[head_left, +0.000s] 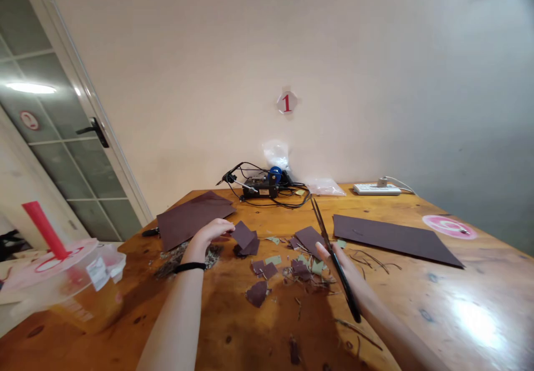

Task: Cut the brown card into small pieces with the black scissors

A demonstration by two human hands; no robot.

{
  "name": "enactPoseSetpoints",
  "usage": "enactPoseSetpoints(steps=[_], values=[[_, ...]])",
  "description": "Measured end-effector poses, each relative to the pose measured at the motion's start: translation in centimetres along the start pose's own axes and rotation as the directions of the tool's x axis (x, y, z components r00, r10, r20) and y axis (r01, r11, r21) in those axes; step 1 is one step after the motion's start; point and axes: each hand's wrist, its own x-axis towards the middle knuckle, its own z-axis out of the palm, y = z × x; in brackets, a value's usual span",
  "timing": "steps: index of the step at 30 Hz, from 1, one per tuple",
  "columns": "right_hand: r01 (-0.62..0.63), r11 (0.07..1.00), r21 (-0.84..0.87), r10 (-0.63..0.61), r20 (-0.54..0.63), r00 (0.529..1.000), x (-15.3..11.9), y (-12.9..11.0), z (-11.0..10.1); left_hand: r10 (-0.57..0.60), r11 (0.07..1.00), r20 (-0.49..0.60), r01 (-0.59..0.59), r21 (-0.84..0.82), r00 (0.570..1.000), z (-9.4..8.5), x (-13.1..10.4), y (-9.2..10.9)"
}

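Observation:
My left hand point(214, 230), closed with fingertips pinched, holds the corner of a dark brown paper square point(242, 235) over a small stack of similar pieces point(250, 246). My right hand point(336, 257) grips black scissors point(342, 279), their blades pointing up and away and slightly apart. Beside the right fingers lies another brown paper piece point(308, 240). Brown and pale green scraps point(301, 270) and thin strips are scattered between my hands. Larger brown sheets lie at the left point(192, 218) and the right point(392, 239).
A lidded drink cup point(85, 298) with a red straw stands at the near left. Along the back are a black device with cables point(261, 186), a plastic bag point(325, 187) and a white power strip point(375, 189). Shredded material point(173, 261) lies under my left wrist.

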Motion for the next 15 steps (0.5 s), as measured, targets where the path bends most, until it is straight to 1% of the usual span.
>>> enactPoseSetpoints(steps=[3,9,15], values=[[-0.026,1.000,0.004,0.026,0.047,0.999,0.1,0.1,0.0,0.003,1.000,-0.023,-0.002,0.025,1.000,0.1,0.4,-0.6],[-0.016,1.000,0.006,0.016,0.058,0.998,0.4,0.9,0.0,-0.032,0.998,-0.052,0.034,0.052,0.998,0.1,0.6,-1.3],[-0.025,1.000,-0.005,0.026,0.063,0.998,0.1,0.3,-0.1,-0.040,0.997,-0.023,0.041,0.072,0.999,0.1,1.2,-1.6]])
